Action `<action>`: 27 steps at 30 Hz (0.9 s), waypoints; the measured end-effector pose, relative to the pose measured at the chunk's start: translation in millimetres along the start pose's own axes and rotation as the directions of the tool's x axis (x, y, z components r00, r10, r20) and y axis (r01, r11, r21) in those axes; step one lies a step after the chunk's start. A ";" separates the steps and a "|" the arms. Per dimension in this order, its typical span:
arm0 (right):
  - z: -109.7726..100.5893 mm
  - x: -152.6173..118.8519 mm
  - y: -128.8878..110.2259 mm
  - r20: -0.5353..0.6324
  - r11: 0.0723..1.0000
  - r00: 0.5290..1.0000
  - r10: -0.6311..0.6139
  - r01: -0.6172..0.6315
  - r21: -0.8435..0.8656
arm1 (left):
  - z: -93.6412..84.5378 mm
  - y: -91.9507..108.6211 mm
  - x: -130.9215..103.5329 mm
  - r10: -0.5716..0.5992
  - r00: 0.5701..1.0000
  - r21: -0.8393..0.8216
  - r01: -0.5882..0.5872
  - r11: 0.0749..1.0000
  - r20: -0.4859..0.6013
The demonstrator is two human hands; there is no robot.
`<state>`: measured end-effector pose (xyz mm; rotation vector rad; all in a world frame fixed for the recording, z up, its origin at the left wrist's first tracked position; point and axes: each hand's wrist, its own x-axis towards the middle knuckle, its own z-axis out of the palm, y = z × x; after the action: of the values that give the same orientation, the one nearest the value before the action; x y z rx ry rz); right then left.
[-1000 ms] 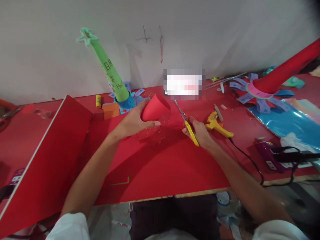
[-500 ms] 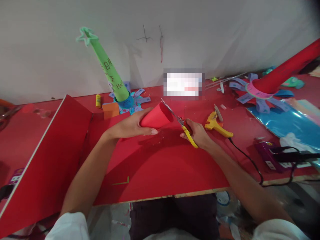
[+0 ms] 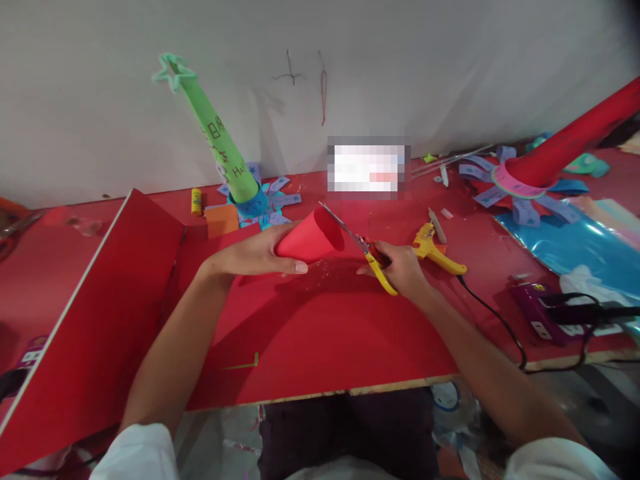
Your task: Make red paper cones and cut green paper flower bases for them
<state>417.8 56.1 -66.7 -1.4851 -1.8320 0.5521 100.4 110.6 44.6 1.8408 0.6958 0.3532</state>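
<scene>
My left hand (image 3: 267, 252) is wrapped round a red paper cone (image 3: 310, 239), held tilted above the red table (image 3: 320, 347) with its wide open end facing right. In my right hand (image 3: 400, 265) is a pair of scissors (image 3: 376, 267) with red and yellow handles. The slim metal blades point up and to the left, at the rim of the cone's open end. From here I cannot tell whether the blades grip the paper. My left fingers are mostly hidden behind the cone; the thumb shows below it.
A yellow glue gun (image 3: 434, 250) with a black cord lies right of my hand. Behind stands a green paper tube (image 3: 220, 137); a red tube (image 3: 575, 143) leans at right. A red board (image 3: 95, 320) rises at left. A purple power strip (image 3: 537, 312) sits near the right edge.
The cone and my left hand have shifted slightly left and down. The scissors stay close to the cone's rim, with their tips a little further left.
</scene>
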 end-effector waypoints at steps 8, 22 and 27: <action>-1.1 1.1 0.5 -0.020 0.997 0.999 0.050 -0.049 0.061 | 0.3 -3.3 -1.6 0.068 0.997 -0.205 -0.060 0.977 0.032; -0.2 2.8 6.2 -0.009 0.992 0.996 0.094 -0.092 0.089 | 14.7 -11.8 10.2 -0.085 0.941 -0.280 -0.011 0.960 -0.328; -2.7 3.5 6.3 -0.060 0.991 0.992 0.115 -0.111 0.071 | 27.7 -18.1 26.9 -0.119 0.815 -0.340 -0.100 0.935 -0.567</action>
<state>423.7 60.8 -68.5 -1.5502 -1.6716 0.6079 131.3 110.8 15.2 1.3701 0.9799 1.0020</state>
